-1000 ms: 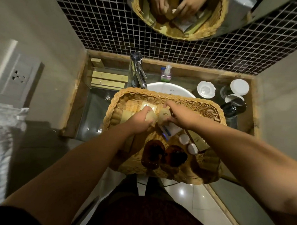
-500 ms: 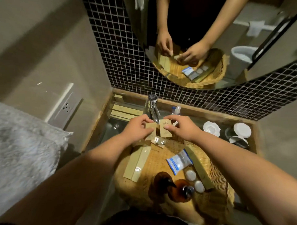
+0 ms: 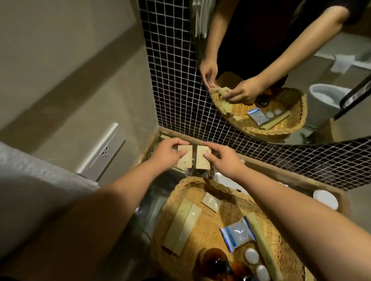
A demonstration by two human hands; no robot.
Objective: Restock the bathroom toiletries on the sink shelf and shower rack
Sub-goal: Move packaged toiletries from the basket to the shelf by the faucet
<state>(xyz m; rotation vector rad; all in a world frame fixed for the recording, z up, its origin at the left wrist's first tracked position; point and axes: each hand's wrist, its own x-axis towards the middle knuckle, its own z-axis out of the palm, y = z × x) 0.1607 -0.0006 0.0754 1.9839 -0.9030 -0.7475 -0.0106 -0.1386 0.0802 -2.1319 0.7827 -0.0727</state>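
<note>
While the wicker basket [image 3: 209, 206] rests over the sink, left hand [image 3: 165, 154] and right hand [image 3: 224, 160] each pinch a kraft sachet [image 3: 184, 156] (its twin [image 3: 203, 160] just beside) beyond the basket's far rim, probably to set them squarely on the shelf.

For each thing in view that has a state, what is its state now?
Left hand: holds a tan packet.
Right hand: holds a second tan packet.
Wicker basket: on the sink, stocked with toiletries.
Blue-white sachet: lies flat in the basket.
Brown bottles: lie in the basket.
</note>
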